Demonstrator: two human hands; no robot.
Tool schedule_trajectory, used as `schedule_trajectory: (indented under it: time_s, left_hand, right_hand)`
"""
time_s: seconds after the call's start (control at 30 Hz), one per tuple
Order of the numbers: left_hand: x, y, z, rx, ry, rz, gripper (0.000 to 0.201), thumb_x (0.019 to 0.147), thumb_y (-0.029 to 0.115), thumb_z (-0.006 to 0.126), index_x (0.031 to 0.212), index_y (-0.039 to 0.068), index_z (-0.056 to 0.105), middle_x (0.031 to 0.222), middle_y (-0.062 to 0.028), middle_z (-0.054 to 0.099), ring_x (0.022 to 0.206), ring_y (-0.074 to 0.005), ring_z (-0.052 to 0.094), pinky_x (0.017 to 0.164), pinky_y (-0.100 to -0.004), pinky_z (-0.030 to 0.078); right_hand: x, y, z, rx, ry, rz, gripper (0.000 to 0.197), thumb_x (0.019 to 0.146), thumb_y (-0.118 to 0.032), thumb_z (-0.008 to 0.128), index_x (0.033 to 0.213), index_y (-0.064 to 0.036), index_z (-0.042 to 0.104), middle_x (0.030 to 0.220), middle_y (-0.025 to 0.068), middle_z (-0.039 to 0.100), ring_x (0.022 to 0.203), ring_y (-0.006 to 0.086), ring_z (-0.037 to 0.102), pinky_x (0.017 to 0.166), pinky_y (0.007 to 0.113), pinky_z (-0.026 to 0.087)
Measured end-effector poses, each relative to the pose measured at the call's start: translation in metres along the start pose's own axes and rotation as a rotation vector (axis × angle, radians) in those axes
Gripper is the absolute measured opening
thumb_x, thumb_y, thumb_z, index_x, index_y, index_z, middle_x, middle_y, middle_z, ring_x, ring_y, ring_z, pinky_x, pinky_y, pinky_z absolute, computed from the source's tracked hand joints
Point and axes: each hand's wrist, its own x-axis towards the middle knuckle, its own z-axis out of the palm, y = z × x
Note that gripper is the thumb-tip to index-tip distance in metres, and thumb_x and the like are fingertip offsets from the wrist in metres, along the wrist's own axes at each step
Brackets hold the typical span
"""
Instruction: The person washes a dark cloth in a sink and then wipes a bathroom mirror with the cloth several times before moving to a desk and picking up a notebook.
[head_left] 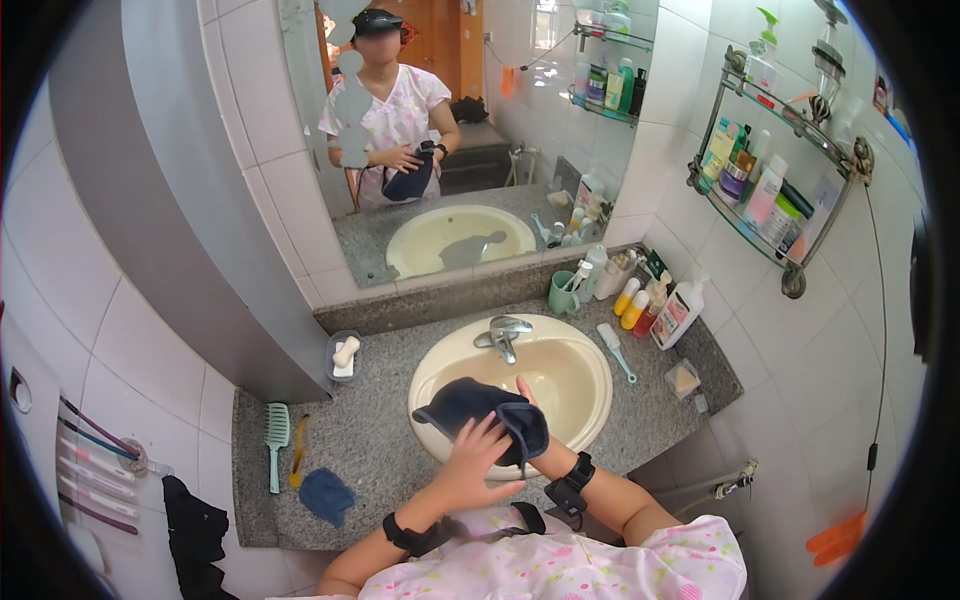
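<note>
A dark navy cloth piece [462, 410], pouch-like or cap-like with a pale-edged rim, is held over the near side of the cream oval sink [425, 385]. My right hand [532, 440] grips it from the right, its thumb up at the far side and most of its fingers hidden by the cloth. From the left, my left hand [475, 460] lies against its near face with the fingers spread. The mirror [560, 150] shows the cloth between both hands too. Behind the cloth stands the chrome faucet [503, 335].
On the grey counter [380, 450] lie a green hairbrush [277, 440], a yellow comb [298, 455] and a blue cloth [327, 497]. A soap dish [345, 355], green cup [563, 292], white-and-teal brush [617, 352] and several bottles [680, 315] surround the sink. A glass shelf [775, 110] hangs at right.
</note>
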Motion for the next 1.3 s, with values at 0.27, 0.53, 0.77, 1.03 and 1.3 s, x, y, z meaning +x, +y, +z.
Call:
schedule_trajectory:
  time_s: [0.27,0.53,0.77,1.03,1.3]
  left_hand:
    - [-0.054,-0.073,-0.02,0.108,0.219,-0.323,0.064,0.086,0.029,0.06,0.141,0.004,0.04,0.147,-0.0214,0.035,0.137,-0.0419,0.03,0.112,-0.0523,0.021]
    - [-0.186,-0.125,0.013,0.366,0.029,-0.781,0.072,0.088,0.035,0.06,0.146,0.004,0.03,0.15,-0.0237,0.028,0.139,-0.0423,0.023,0.109,-0.0606,0.019]
    - [-0.239,-0.164,0.07,0.424,-0.002,-0.961,0.077,0.087,0.04,0.06,0.146,0.003,0.028,0.153,-0.0211,0.023,0.142,-0.0395,0.018,0.111,-0.0614,0.014]
    - [-0.24,-0.162,0.09,0.569,0.045,-1.014,0.076,0.088,0.039,0.057,0.146,-0.001,0.028,0.154,-0.0228,0.018,0.143,-0.0398,0.013,0.113,-0.0592,0.006]
    - [-0.236,-0.16,0.082,0.476,0.025,-1.083,0.074,0.088,0.037,0.056,0.146,-0.001,0.029,0.154,-0.023,0.018,0.143,-0.0405,0.013,0.113,-0.0595,0.005]
  right_hand:
    - [-0.096,-0.09,0.073,-0.069,-0.141,-0.541,0.084,0.092,-0.069,0.03,0.142,-0.0022,0.038,0.142,0.0152,0.045,0.128,0.0297,0.046,0.113,0.042,0.03]
    - [-0.224,-0.195,0.175,-0.394,-0.27,-1.253,0.066,0.096,-0.056,0.036,0.141,-0.0078,0.04,0.141,0.0101,0.045,0.124,0.0296,0.047,0.106,0.044,0.036]
    - [-0.271,-0.288,0.239,-0.595,-0.459,-1.655,0.065,0.096,-0.054,0.037,0.142,-0.0088,0.039,0.14,0.0086,0.046,0.123,0.0288,0.048,0.105,0.043,0.037]
    - [-0.175,-0.406,0.225,-0.803,-0.755,-1.734,0.063,0.096,-0.051,0.037,0.144,-0.0099,0.037,0.139,0.0069,0.047,0.121,0.0279,0.048,0.103,0.042,0.038]
    - [0.066,-0.45,0.182,-1.256,0.631,-2.129,0.056,0.102,-0.028,0.04,0.144,0.006,0.027,0.15,0.0204,0.03,0.139,0.0301,0.029,0.115,0.037,0.019]
